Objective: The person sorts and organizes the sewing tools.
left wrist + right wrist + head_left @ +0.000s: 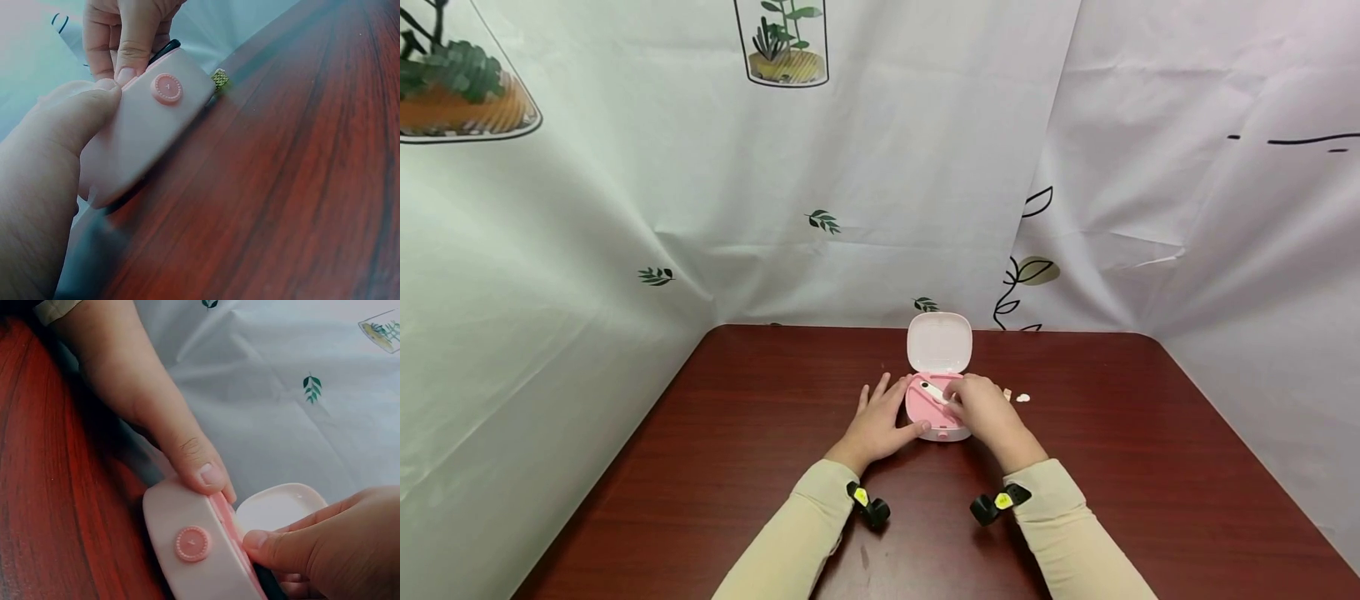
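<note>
A pink-and-white case point(942, 434) stands on the table with its white lid point(939, 342) raised. A round pink button point(167, 89) is on its front. My left hand point(877, 423) rests against the case's left side, fingers spread and fairly straight. Its thumb point(203, 469) presses the front rim. My right hand point(988, 410) reaches over the case's right side. Its thumb and fingers pinch the near end of a slim white tool point(932, 390) with a dark spot, lying in the pink tray point(922, 410). The fingers cover part of the tool, so its kind is unclear.
Small pale pieces point(1022, 398) lie on the table right of the case, partly behind my right hand. The dark red wooden table point(760, 467) meets a white printed cloth point(887, 167) at the back and sides. Cameras point(872, 510) sit on both wrists.
</note>
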The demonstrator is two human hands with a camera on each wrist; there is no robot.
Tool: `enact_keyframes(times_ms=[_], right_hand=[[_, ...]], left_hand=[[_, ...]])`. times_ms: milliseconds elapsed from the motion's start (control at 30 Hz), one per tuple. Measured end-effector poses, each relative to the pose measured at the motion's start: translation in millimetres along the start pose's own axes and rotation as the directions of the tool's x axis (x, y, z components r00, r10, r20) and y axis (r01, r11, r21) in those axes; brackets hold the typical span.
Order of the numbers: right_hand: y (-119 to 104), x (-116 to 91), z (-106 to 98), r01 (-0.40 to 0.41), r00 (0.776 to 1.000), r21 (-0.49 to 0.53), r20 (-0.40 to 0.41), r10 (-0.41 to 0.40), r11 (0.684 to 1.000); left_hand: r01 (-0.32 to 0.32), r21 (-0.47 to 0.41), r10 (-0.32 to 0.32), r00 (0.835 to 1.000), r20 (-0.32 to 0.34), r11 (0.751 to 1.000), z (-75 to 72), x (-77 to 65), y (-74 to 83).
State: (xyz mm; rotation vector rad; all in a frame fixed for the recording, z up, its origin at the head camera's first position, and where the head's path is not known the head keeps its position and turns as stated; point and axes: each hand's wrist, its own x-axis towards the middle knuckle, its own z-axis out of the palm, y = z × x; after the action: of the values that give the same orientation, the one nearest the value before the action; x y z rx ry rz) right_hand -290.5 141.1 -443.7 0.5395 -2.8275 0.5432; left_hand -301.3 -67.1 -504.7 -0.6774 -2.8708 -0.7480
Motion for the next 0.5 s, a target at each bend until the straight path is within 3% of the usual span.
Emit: enact_keyframes(times_ms=[500], right_hand=[[3.0, 2.4, 6.8, -0.012, 1.000, 0.036, -0.016, 0.012, 0.999]], left_hand=[[0.001, -0.006, -0.001, 1.000, -0.003, 1.000, -0.5, -0.9, 1.1]])
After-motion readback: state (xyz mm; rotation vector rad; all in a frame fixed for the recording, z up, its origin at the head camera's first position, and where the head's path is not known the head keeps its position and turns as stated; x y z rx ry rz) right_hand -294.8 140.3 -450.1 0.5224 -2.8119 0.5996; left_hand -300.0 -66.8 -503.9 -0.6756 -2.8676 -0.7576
